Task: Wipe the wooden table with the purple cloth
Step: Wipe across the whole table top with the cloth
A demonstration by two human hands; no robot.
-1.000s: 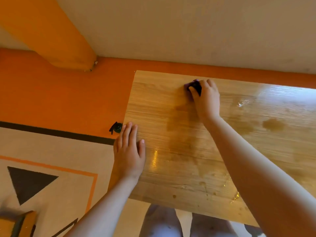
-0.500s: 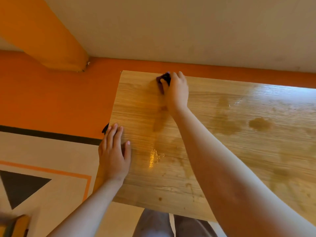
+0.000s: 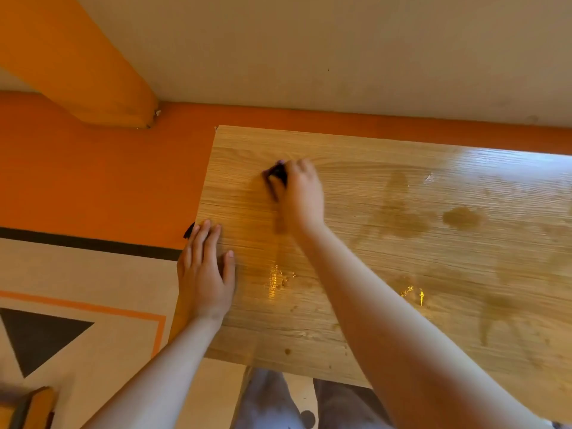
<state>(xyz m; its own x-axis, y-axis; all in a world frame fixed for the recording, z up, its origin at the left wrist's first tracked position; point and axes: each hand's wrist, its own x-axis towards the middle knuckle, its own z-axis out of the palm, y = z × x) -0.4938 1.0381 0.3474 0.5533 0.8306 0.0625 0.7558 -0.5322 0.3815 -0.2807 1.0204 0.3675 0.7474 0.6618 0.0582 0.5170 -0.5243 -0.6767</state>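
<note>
The wooden table [image 3: 387, 243] fills most of what I see, pushed against an orange wall band [image 3: 93, 181], its far left corner near a slanted orange beam [image 3: 93, 72]. Dark damp patches [image 3: 461, 216] and shiny wet streaks sit across the right and middle of the top, well apart from where the wiping is going on. The floor [image 3: 77, 289] to the left shows a cream mat with a black triangle.

The left hand [image 3: 204, 274] lies flat at the table's left edge, fingers straight and close together, thumb apart, holding nothing; it looks like a brace. The right hand [image 3: 298, 196] reaches toward the far left part of the top, fingers curled down over the purple cloth [image 3: 275, 176], which is bunched small and dark beneath the fingertips, pressed on the wood.

To do this stroke well, I'd say the cloth wants spreading flatter under the palm so it covers more wood, with steady downward pressure and overlapping passes along the grain. The wet marks to the right seem to need attention yet, so working across from this corner toward them would make sense.
</note>
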